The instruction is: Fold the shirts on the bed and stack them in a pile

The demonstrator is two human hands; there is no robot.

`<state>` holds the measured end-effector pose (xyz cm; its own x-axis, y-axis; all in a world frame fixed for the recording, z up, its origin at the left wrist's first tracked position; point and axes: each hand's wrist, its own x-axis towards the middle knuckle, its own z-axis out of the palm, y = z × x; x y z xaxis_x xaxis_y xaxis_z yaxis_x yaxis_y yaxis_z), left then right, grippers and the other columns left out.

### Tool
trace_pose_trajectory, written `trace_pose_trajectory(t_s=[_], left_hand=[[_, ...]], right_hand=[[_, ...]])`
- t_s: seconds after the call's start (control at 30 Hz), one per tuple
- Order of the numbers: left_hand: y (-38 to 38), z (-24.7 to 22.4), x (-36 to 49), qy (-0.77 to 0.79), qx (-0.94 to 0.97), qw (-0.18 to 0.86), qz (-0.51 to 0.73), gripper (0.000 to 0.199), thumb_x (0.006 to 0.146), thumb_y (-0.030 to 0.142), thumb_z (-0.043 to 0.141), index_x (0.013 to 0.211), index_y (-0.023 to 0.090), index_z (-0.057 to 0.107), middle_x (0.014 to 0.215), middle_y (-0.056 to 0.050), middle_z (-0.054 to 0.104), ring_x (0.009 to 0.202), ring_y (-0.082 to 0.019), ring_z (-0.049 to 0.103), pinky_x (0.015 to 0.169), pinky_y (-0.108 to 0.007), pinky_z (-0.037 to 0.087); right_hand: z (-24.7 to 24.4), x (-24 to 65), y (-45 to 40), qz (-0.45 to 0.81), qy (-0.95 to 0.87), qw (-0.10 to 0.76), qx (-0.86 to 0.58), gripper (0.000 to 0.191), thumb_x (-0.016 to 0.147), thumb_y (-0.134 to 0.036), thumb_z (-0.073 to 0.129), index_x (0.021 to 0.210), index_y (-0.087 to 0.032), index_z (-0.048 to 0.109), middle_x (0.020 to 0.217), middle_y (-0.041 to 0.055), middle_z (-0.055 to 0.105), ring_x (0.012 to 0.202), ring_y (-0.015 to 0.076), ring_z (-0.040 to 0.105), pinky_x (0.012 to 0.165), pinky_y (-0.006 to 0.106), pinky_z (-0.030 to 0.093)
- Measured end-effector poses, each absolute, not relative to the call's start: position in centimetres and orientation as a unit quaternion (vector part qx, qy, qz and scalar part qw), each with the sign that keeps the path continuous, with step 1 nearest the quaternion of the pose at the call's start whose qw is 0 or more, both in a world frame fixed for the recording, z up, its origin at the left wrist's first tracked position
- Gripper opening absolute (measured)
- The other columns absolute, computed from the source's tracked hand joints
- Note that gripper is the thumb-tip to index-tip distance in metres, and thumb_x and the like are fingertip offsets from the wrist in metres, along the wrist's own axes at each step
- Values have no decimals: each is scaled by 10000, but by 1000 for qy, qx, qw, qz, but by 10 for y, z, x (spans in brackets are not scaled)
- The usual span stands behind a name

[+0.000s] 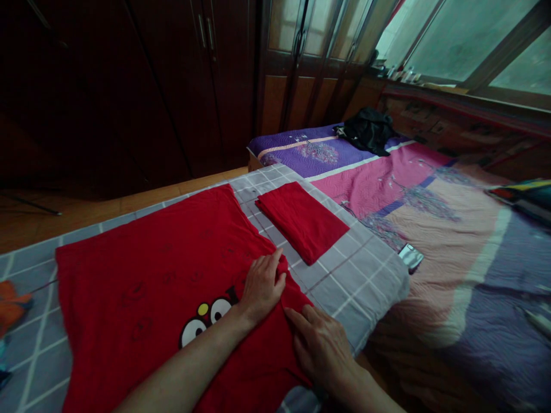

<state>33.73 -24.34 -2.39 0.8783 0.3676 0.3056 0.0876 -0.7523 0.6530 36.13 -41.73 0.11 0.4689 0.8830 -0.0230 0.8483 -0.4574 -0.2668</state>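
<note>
A red T-shirt [172, 246] with a cartoon-eye print lies spread over a grey checked cloth [361, 275]. Along its right side, my left hand [262, 289] has gathered a bit of the fabric between thumb and fingers. Closer to me, my right hand [322, 347] grips the same side of the shirt, its index finger pointing along the cloth; some of its fingertips are hidden by the fabric. Just beyond both hands rests a folded red cloth piece [303, 221], flat and apart from them.
To the right is a bed with a patterned quilt [451, 241], a phone-like object [411, 257] near its edge and a black garment [368, 131] at the back. Dark wardrobes [193, 86] stand behind. An orange item [12, 307] lies at far left.
</note>
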Motion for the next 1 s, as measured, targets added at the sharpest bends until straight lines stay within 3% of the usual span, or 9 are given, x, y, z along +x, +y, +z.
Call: trace_pose_trajectory(t_s=[0.23,0.43,0.57,0.73,0.9,1.0], left_hand=[[-237,-22,338,147,907,335,207,399,791,64,473,1160,200,545,988,-37,637,958,-194,559,886,-367,425],[-238,-16,338,132,907,352,189,337,827,224,569,1163,193,563,1022,-43,652,960,-209,558,871,-369,420],[-240,-16,336,114,928,298,193,305,842,147,538,1142,193,577,1034,-56,618,1001,-217,521,882,-384,416],[-240,-16,330,49,942,225,244,288,870,100,482,1126,195,576,1133,-79,554,1070,-221,477,923,-390,396],[-237,-15,329,-2,967,190,169,169,902,137,470,1006,166,600,999,-55,600,984,-209,510,905,-387,398],[-236,-15,329,14,969,180,167,183,906,146,466,1042,160,588,1041,-63,598,1027,-212,504,935,-381,391]], right_hand=[[0,361,-427,77,-527,129,-836,378,741,-91,499,1076,-211,627,785,39,610,696,182,582,612,270,398],[8,359,-423,104,-535,129,-828,154,837,-155,492,816,-198,638,727,27,617,633,157,582,562,261,342],[24,364,-419,183,-517,133,-825,208,830,-278,588,644,-191,620,649,7,608,561,134,559,517,254,304],[26,375,-413,140,-485,216,-836,174,877,-256,516,952,-199,662,839,44,622,751,159,601,660,248,391],[16,383,-412,166,-472,119,-858,165,859,-224,543,720,-183,622,744,34,619,741,179,591,640,257,383],[17,383,-412,166,-488,127,-847,182,879,-219,509,748,-185,631,752,36,619,740,174,586,652,260,398]])
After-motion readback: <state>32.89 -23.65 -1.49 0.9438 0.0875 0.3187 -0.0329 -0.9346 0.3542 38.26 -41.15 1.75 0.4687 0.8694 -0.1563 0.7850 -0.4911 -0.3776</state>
